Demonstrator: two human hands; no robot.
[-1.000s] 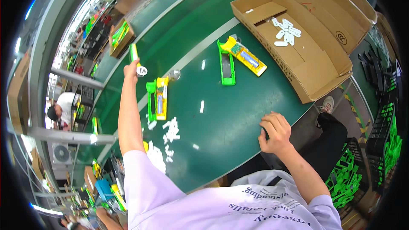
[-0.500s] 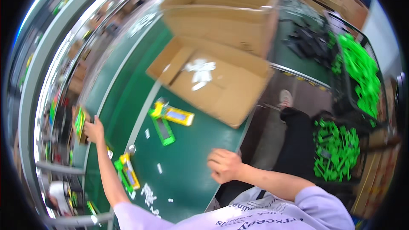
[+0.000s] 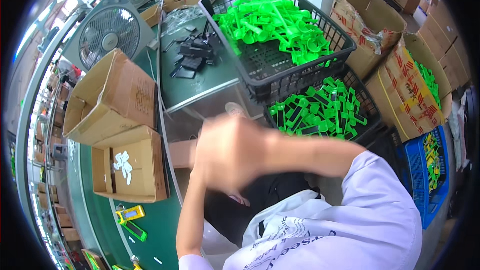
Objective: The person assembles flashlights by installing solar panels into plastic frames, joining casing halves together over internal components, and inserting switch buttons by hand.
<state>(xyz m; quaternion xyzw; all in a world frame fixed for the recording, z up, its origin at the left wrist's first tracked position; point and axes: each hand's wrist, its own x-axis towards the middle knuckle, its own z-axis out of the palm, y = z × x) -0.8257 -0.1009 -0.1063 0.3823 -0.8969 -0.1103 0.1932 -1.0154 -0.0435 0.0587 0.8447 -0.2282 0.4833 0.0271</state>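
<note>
My right hand (image 3: 235, 150) is raised in front of me and smeared by motion. Behind it, my left hand is mostly hidden, at the top of my upright left forearm (image 3: 190, 220). The two hands overlap and seem to touch. Whether either one holds anything cannot be made out. Past them stands a black crate (image 3: 345, 37) heaped with bright green plastic parts (image 3: 275, 22). Below that is a second black crate with green and black pieces (image 3: 322, 110). Left of the hands, a shallow cardboard box (image 3: 145, 157) holds small white pieces (image 3: 122, 165).
Black flat parts (image 3: 192, 57) lie on a green table. At left are a tall carton (image 3: 125, 95) and a grey fan (image 3: 107, 35). Yellow and green tools (image 3: 132, 220) rest on the green bench. A blue crate (image 3: 435, 185) and taped cartons (image 3: 405, 90) stand at right.
My view has swung right, toward the crates. My left hand has come back from a small box at the bench's far left side. My right hand has risen to meet it.
</note>
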